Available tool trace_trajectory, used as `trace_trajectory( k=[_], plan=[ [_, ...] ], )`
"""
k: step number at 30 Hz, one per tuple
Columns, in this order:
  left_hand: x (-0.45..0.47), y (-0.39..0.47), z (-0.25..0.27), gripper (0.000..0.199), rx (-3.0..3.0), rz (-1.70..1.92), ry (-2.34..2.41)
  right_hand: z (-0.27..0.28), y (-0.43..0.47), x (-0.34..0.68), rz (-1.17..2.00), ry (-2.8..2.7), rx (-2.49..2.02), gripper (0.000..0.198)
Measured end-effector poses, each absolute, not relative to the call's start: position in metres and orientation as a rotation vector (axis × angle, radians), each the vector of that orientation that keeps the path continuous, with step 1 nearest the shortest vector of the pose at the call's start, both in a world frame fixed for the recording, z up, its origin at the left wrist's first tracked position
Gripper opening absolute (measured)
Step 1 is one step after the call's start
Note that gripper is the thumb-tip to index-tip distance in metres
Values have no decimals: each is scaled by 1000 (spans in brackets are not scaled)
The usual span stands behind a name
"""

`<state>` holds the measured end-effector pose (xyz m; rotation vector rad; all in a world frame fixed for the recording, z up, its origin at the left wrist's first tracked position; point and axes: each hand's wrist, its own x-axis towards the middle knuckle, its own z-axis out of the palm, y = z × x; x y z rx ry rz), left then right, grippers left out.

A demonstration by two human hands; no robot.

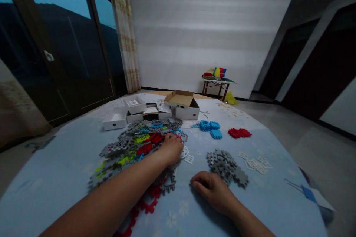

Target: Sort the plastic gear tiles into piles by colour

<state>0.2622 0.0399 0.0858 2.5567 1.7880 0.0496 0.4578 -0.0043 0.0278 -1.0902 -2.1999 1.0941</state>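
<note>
My left hand [172, 149] reaches into the right side of a big mixed pile of interlocking plastic pieces [116, 148], grey, red, lime green and blue, with toothed edges. Its fingers are bent down by a red toothed piece [178, 137]; what they pinch, if anything, is hidden. My right hand [213, 190] rests on the cloth with its fingers curled closed, thumb against the forefinger, and nothing shows in it. Just beyond it lies a heap of grey toothed pieces [224, 164]. Small white lattice pieces [189, 159] lie beside my left hand.
Blue pieces [210, 126], red pieces [239, 133] and white lattice pieces [257, 164] form separate groups to the right. White cardboard boxes [114, 121] and an open box with a brown inside [179, 99] stand behind the pile. A pale blue floral cloth [178, 218] covers the round table.
</note>
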Motion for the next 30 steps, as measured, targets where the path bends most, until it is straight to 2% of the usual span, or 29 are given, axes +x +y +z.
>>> trace_trajectory(
  k=[4, 9, 15, 22, 26, 30],
  plan=[
    [257, 45, 87, 28, 2544, 98, 1749, 30, -3, 458, 1087, -2212, -1092, 24],
    [251, 49, 95, 10, 2507, 211, 1746, 29, 1, 458, 1067, -2238, -1095, 23],
    [283, 64, 107, 32, 2027, 586, 1471, 30, 2, 458, 991, -2283, -1092, 24],
    [373, 99, 89, 41, 1778, 449, 1249, 28, 5, 459, 982, -2298, -1044, 25],
    [420, 112, 97, 46, 1743, 519, 1177, 33, 5, 461, 1004, -2306, -1026, 27],
    [420, 120, 108, 53, 1796, 625, 1218, 35, 5, 462, 1012, -2325, -1019, 29]
  ],
)
